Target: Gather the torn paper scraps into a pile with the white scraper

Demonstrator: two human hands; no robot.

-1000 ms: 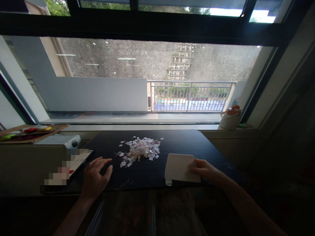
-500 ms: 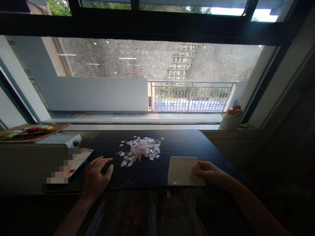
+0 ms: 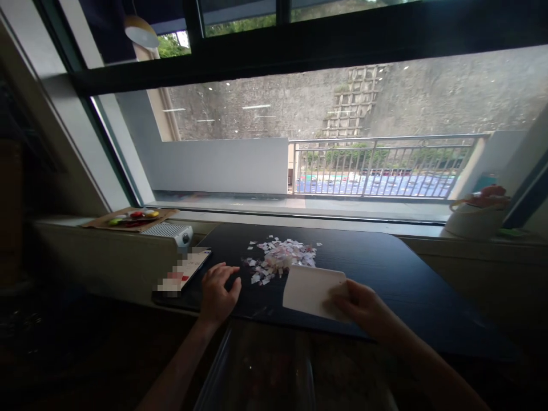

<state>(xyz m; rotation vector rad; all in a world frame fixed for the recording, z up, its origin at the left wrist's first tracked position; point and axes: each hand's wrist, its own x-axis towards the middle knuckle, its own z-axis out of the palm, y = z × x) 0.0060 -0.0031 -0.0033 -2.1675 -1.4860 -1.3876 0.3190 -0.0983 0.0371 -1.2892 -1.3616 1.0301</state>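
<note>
My right hand (image 3: 357,302) pinches the right edge of a flat white scraper (image 3: 310,288) with rounded corners. The scraper is tilted, and its upper left corner reaches the near right side of a heap of small cut paper pieces (image 3: 285,254); whether it touches them I cannot tell. The heap lies on a dark table (image 3: 363,262). My left hand (image 3: 220,291) is at the table's near left part, empty, its fingers apart and loosely bent, just left of the heap. Beside it lies a phone or tablet (image 3: 192,267) with a lit screen, partly blurred out.
A white slatted box with a knob (image 3: 171,231) stands beyond the screen. Farther left, brown paper (image 3: 96,221) bears colourful items. A white pot (image 3: 473,221) sits on the right of the windowsill. Clear plastic (image 3: 257,365) hangs below the table's near edge.
The view has turned left, so things sit farther right. My right hand has brought the scraper leftward to the paper heap and tilted it. My left hand stays about where it was on the table.
</note>
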